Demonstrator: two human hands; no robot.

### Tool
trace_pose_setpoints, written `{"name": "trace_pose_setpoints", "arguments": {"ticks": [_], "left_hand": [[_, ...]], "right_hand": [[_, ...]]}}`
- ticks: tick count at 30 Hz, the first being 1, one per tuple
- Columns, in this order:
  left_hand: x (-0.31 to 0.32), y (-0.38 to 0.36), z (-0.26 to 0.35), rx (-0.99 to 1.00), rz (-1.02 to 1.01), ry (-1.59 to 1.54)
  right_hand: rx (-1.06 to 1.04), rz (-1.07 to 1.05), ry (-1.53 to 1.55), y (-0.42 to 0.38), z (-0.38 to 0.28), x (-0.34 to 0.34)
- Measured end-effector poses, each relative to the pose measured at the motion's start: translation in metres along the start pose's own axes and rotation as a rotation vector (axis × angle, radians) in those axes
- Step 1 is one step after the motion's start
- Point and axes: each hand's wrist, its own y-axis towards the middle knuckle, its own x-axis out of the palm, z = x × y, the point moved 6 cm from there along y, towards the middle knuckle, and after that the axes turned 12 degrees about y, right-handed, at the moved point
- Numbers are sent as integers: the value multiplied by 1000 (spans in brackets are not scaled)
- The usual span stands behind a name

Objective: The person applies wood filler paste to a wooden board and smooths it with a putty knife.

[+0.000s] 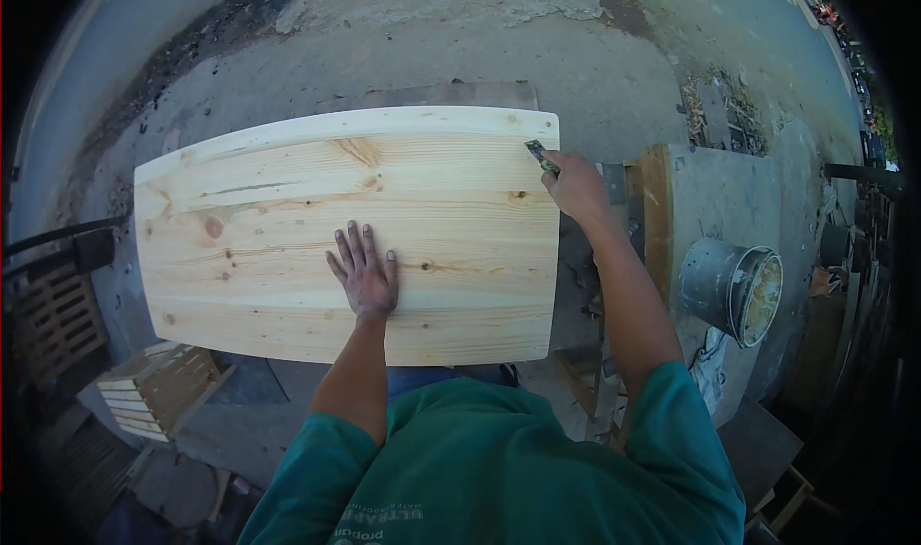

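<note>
A pale pine panel (288, 286) made of several joined boards lies flat in front of me, with knots and a long dark crack in its upper left part. My left hand (366, 281) rests palm down near the panel's middle, fingers spread. At the upper right corner, my right hand (576, 182) is closed round a small putty knife (539, 154). Its dark, smeared blade points up and left, right at the wood surface. Most of the handle is hidden inside my fingers.
Right of the panel, a bucket (715, 281) with yellowish paste inside its rim stands on a stained board (710, 190). A whitish rag (710, 367) hangs below it. A slatted wooden crate (158, 387) and a pallet (58, 319) are at the lower left.
</note>
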Motion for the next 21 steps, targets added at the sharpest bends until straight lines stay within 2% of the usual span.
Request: {"name": "trace_pose_setpoints", "arguments": {"ticks": [6,9,12,15,21], "left_hand": [[-3,1,-1,5,-22,-13],[0,1,-2,5,-9,-35],[-1,1,-2,7,-3,-52],[-2,2,-3,3,-30,-57],[0,2,-3,1,-29,-67]], "right_hand": [[-7,-28,-59,63,-28,18],[18,-63,-52,56,-26,35],[42,-155,-112,48,-38,21],[40,-120,-47,67,-45,4],[31,-129,-56,65,-39,30]]}}
